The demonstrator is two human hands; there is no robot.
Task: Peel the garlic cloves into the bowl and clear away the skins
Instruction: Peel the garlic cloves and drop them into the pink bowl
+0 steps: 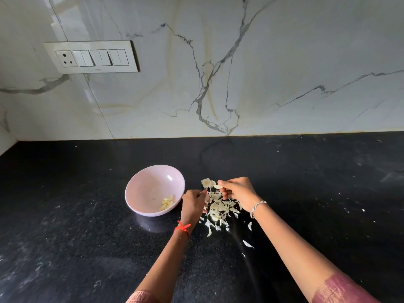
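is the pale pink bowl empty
No, the round pale pink bowl holds a few peeled yellowish garlic cloves low on its near right side.

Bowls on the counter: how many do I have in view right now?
1. The pink bowl sits on the black counter, just left of the left hand and the skins pile; peeled cloves lie inside. Nothing seems to hide another.

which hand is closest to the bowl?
The left hand, with the red thread at its wrist, right beside the bowl; the right hand is across the skin pile.
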